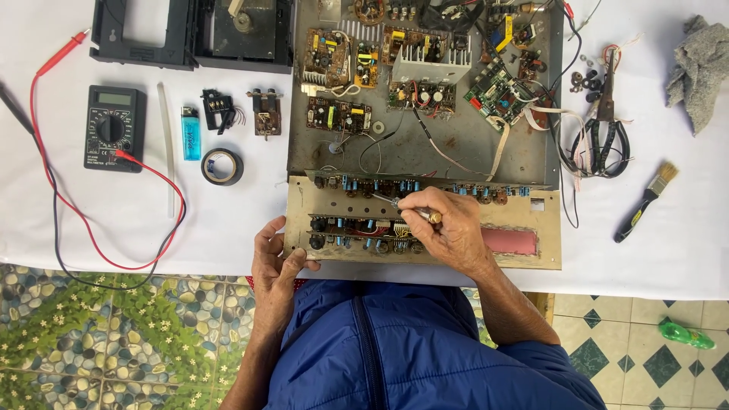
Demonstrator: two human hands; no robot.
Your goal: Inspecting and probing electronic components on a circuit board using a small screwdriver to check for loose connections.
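Observation:
A beige front panel [524, 262] with a circuit board full of small blue parts lies at the table's near edge, in front of an open grey metal chassis [463, 144] holding several circuit boards. My left hand [275, 262] grips the panel's left end. My right hand [448, 224] rests on the panel and holds a small screwdriver [410, 209], its tip pointing left onto the board's upper strip.
On the white cloth to the left lie a black multimeter [114, 127] with red and black leads, a blue lighter [190, 133], a roll of black tape [222, 166] and small parts. Pliers [605, 133], a brush [647, 201] and a grey rag [699, 68] lie right.

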